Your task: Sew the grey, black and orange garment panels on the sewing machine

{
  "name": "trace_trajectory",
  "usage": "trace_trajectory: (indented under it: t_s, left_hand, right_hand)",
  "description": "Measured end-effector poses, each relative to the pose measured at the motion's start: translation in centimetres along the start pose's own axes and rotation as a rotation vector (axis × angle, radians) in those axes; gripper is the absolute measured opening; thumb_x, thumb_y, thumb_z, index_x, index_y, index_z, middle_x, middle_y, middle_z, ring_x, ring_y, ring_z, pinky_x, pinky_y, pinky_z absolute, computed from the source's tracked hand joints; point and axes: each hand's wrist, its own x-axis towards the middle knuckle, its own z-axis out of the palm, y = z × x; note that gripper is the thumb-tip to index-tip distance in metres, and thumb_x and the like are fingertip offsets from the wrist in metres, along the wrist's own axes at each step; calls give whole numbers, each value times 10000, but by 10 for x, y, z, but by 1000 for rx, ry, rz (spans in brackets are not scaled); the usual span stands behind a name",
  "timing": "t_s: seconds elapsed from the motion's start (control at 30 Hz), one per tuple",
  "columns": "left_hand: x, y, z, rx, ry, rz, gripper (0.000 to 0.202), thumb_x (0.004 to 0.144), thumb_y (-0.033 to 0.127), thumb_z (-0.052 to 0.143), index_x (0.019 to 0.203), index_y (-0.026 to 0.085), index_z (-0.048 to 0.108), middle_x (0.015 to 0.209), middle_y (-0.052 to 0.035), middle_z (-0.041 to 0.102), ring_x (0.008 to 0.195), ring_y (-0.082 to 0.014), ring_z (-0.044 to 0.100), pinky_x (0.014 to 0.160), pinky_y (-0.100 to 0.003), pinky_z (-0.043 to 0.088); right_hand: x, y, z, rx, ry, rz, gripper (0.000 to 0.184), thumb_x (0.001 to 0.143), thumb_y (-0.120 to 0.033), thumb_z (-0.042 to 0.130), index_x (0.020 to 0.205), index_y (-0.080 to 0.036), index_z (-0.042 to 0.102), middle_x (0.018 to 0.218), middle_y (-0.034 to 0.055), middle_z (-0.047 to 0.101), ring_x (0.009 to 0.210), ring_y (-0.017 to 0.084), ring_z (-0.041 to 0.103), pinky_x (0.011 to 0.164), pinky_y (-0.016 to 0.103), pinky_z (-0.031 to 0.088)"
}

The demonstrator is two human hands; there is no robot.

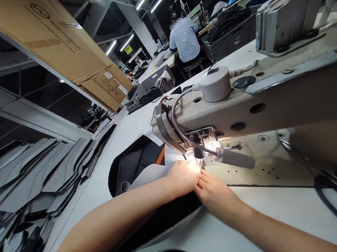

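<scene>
Both hands meet just in front of the needle area of a sewing machine [197, 116]. My left hand [183, 175] is closed on a fabric piece [150, 173], grey mesh on one side with black parts and an orange strip. Its fingertips are hidden under the lamp's bright glare. My right hand [214, 189] is close against it, fingers pressed together at the fabric's edge; what lies under them is mostly hidden. The fabric spreads left across the white table and hangs below my left forearm. A small lamp [236, 158] on a bendable metal neck lights the spot.
Stacks of grey and black cut panels [37, 175] lie at the left. A large cardboard box [65, 40] sits on a shelf at upper left. Beyond the machine, a person in a light blue shirt [185, 39] sits near a dark crate [231, 36]. A black cable [328, 193] loops at right.
</scene>
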Motion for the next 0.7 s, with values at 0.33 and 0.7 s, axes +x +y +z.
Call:
trace_trajectory:
  t_s: [0.33, 0.7]
  left_hand:
    - [-25, 2, 3, 184, -18, -203, 508, 878, 109, 381, 1370, 237, 398, 1041, -96, 615, 913, -276, 577, 718, -370, 497]
    - [13, -81, 22, -1227, -118, -202, 336, 728, 301, 634, 1006, 119, 686, 1098, -68, 662, 1055, -238, 571, 971, -364, 422]
  right_hand:
    - [5, 5, -9, -85, 15, 27, 323, 789, -78, 495, 1083, -37, 621, 1122, 204, 621, 1099, 294, 550, 994, 432, 412]
    - [9, 31, -24, -101, -90, 55, 201, 786, 4, 463, 829, -155, 578, 812, 60, 605, 721, 152, 567, 664, 252, 430]
